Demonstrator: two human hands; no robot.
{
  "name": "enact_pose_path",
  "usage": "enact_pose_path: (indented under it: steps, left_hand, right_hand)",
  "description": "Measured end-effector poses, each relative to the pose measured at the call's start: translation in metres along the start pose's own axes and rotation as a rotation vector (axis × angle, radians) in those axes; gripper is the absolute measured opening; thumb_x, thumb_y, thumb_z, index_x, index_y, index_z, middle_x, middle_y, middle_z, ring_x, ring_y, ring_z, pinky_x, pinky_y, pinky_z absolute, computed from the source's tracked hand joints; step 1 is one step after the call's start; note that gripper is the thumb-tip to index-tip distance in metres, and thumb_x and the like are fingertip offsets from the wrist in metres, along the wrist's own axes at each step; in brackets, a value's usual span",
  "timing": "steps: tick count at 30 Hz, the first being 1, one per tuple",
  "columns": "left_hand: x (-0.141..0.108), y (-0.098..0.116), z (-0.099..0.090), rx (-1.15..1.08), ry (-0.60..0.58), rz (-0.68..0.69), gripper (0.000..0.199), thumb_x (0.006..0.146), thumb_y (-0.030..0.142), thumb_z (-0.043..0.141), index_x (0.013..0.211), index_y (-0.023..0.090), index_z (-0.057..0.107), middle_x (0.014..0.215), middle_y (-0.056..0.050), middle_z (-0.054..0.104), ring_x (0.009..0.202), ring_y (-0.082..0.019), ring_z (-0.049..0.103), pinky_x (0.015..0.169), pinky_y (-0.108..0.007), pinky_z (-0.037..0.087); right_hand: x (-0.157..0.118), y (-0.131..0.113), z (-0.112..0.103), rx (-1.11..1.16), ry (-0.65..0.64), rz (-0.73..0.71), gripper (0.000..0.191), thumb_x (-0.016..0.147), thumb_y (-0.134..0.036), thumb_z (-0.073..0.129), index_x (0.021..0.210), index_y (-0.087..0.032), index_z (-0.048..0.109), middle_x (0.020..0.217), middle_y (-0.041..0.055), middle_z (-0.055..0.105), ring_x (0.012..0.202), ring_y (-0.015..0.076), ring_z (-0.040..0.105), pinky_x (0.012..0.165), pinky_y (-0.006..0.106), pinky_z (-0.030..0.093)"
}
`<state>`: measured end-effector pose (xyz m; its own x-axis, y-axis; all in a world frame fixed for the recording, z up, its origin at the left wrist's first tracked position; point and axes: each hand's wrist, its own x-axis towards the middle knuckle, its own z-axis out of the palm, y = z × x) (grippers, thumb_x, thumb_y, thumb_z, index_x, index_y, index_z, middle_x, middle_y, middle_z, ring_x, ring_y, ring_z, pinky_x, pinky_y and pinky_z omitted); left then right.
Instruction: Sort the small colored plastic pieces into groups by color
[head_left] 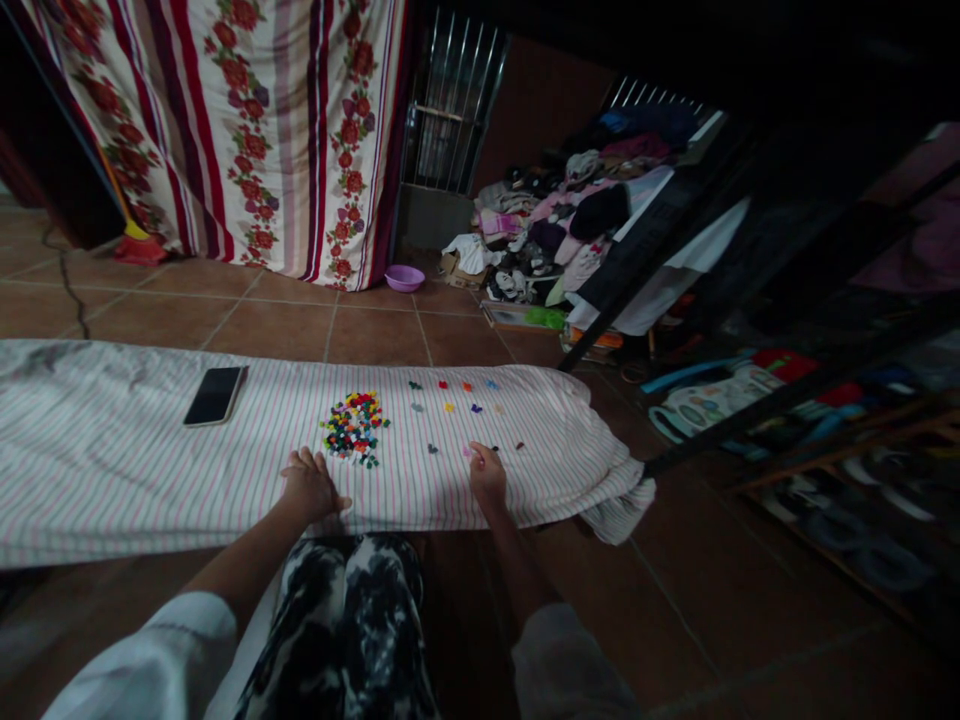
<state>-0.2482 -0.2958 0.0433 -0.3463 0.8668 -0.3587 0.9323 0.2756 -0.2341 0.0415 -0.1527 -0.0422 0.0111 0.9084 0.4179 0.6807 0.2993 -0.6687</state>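
A mixed pile of small coloured pieces (pixel 355 425) lies on the striped cloth (pixel 270 480). To its right, several small groups sit in rows, among them a red one (pixel 442 385), a yellow one (pixel 449 407) and a dark blue one (pixel 476 408). My left hand (pixel 309 485) rests on the cloth just below and left of the pile, fingers spread and holding nothing. My right hand (pixel 487 473) is at the lowest row, beside a pink piece (pixel 466 452), its fingers pressed together; whatever is between the fingertips is too small to make out.
A phone (pixel 214 396) lies on the cloth left of the pile. Beyond are a floral curtain (pixel 292 130), a purple basin (pixel 404 278) and heaped clothes (pixel 562 220). A dark metal post (pixel 607 315) rises behind the cloth's right end.
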Motion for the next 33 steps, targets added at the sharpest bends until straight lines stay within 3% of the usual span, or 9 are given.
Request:
enact_pose_path:
  steps: [6, 10, 16, 23, 27, 33]
  left_hand:
    - [0.001, 0.001, -0.001, 0.034, -0.018, -0.012, 0.098, 0.079, 0.066, 0.042, 0.143, -0.006, 0.023, 0.148, -0.037, 0.019, 0.135, -0.051, 0.025, 0.092, -0.054, 0.04]
    - [0.001, 0.001, -0.002, -0.021, -0.019, -0.024, 0.1, 0.077, 0.069, 0.043, 0.142, -0.005, 0.024, 0.148, -0.036, 0.018, 0.135, -0.052, 0.023, 0.093, -0.056, 0.039]
    - [0.0, 0.001, -0.004, -0.04, -0.021, -0.019, 0.102, 0.076, 0.068, 0.046, 0.143, -0.005, 0.024, 0.148, -0.037, 0.018, 0.136, -0.052, 0.022, 0.095, -0.058, 0.037]
    - [0.003, 0.001, -0.003, -0.04, -0.037, -0.021, 0.103, 0.075, 0.07, 0.046, 0.143, -0.004, 0.024, 0.148, -0.036, 0.017, 0.136, -0.052, 0.021, 0.095, -0.058, 0.037]
    - [0.005, 0.001, 0.001, -0.083, 0.003, -0.005, 0.104, 0.073, 0.071, 0.047, 0.142, -0.005, 0.027, 0.147, -0.038, 0.019, 0.135, -0.054, 0.022, 0.094, -0.061, 0.036]
    - [0.005, 0.002, 0.004, -0.073, 0.026, 0.004, 0.104, 0.072, 0.069, 0.051, 0.141, -0.006, 0.028, 0.146, -0.038, 0.022, 0.133, -0.056, 0.023, 0.094, -0.06, 0.036]
  right_hand:
    - [-0.005, -0.014, 0.001, 0.026, 0.097, -0.116, 0.032, 0.079, -0.02, 0.037, 0.091, -0.015, 0.066, 0.096, 0.0125, 0.064, 0.097, 0.0216, 0.057, 0.09, 0.038, 0.048]
    - [-0.008, -0.035, 0.006, 0.071, 0.09, -0.183, 0.03, 0.081, -0.019, 0.037, 0.09, -0.015, 0.066, 0.097, 0.0118, 0.062, 0.096, 0.0206, 0.057, 0.09, 0.037, 0.048]
    - [-0.017, -0.073, 0.027, 0.124, -0.123, -0.242, 0.032, 0.082, -0.015, 0.039, 0.091, -0.018, 0.069, 0.095, 0.0088, 0.063, 0.093, 0.0189, 0.059, 0.089, 0.034, 0.048]
    - [-0.014, -0.128, 0.072, 0.06, -0.392, -0.311, 0.033, 0.086, -0.012, 0.043, 0.101, -0.023, 0.07, 0.1, 0.0047, 0.066, 0.096, 0.0165, 0.06, 0.09, 0.028, 0.046]
    - [-0.003, -0.157, 0.097, -0.032, -0.478, -0.348, 0.032, 0.088, -0.013, 0.045, 0.105, -0.025, 0.07, 0.106, 0.0043, 0.065, 0.101, 0.0167, 0.057, 0.091, 0.027, 0.044]
    - [0.015, -0.177, 0.124, -0.122, -0.526, -0.382, 0.03, 0.09, -0.018, 0.047, 0.109, -0.025, 0.07, 0.104, 0.0049, 0.064, 0.101, 0.0182, 0.053, 0.092, 0.028, 0.04]
